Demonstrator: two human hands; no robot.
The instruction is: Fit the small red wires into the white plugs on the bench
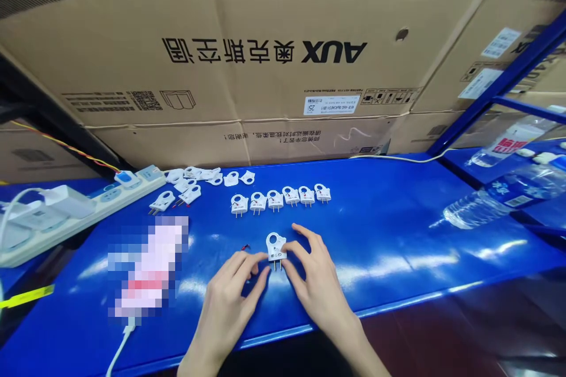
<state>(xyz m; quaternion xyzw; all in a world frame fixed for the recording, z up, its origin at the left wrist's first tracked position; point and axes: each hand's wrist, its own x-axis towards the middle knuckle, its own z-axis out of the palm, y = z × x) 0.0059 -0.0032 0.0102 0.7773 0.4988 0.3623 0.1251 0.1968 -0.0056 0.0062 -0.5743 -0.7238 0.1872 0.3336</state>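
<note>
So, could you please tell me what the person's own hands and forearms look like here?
Both the left hand and the right hand are bare, with slim fingers and no gloves. No ring, watch or bracelet shows, and no sleeve is visible on either forearm.

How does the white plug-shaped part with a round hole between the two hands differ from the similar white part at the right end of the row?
The part between the hands has fingers of the left hand and right hand at its sides; the row-end part is untouched.
The former sits apart, nearer the person; the latter lies farther back, lined up with five others.
Both are white, with a round hole and metal prongs.
</note>
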